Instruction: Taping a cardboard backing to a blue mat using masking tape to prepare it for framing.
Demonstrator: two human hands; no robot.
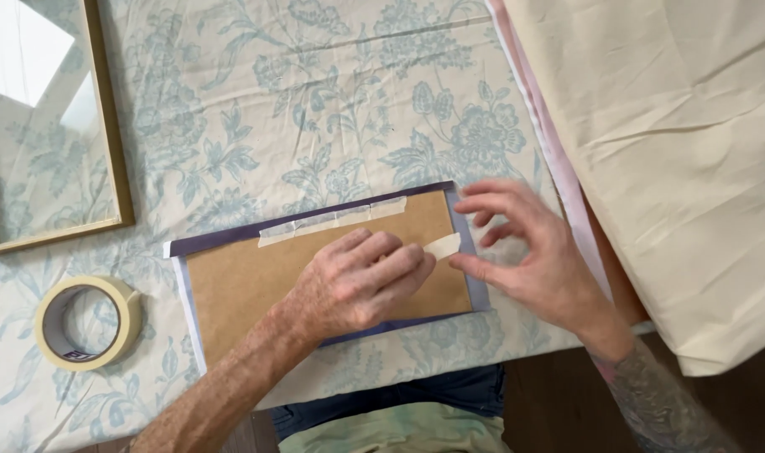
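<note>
The left hand (361,285) presses flat on the brown board (248,285); the right hand (525,247), fingers spread, thumb-pins a cream tape strip (443,245) just beside it.

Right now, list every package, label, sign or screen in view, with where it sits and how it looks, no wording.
No packages, signs or screens in view.
Tape roll: lower left on the floral cloth, a cream ring; its inner core carries a small dark printed label.
Short tape piece: blank cream strip on the brown board, between the left hand and right hand.
Long tape strip: blank, along the board's top edge.
</note>
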